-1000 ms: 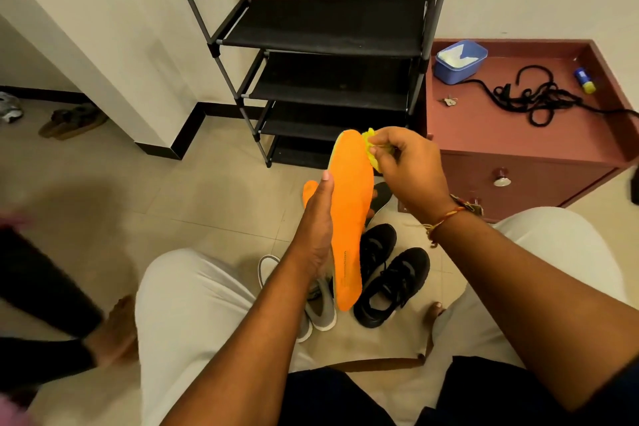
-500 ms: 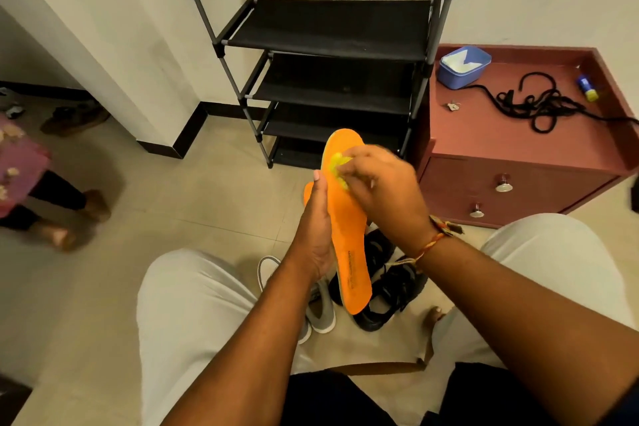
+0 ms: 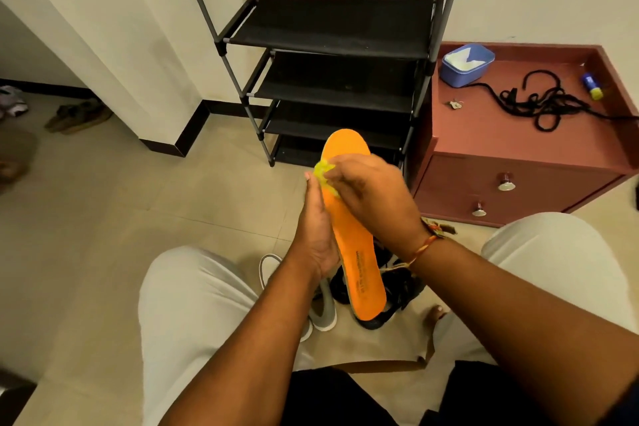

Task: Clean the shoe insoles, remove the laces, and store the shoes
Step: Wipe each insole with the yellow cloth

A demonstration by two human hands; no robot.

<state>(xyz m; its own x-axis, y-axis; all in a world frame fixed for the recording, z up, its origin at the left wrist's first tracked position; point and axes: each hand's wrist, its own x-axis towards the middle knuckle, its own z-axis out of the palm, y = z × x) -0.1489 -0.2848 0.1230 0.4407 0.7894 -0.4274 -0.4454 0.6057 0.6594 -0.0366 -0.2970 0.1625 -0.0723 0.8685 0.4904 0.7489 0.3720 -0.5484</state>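
I hold an orange insole (image 3: 359, 252) upright between my knees. My left hand (image 3: 318, 228) grips its left edge from behind. My right hand (image 3: 370, 194) pinches a small yellow cloth (image 3: 323, 171) and presses it on the insole's upper part. Below the insole, on the floor, lie black shoes (image 3: 397, 290) and a grey-and-white shoe (image 3: 321, 308), partly hidden by my hands. Black laces (image 3: 543, 104) lie in a heap on the red cabinet (image 3: 511, 142).
A black shoe rack (image 3: 332, 31) with bare shelves stands against the wall ahead. On the cabinet top sit a blue tub (image 3: 466, 62) and a small blue-and-yellow tube (image 3: 592, 86). Sandals (image 3: 77, 114) lie on the floor at far left.
My right hand with the yellow cloth has moved from the insole's top right edge down and left across its surface. A person seen at the left earlier is out of view.
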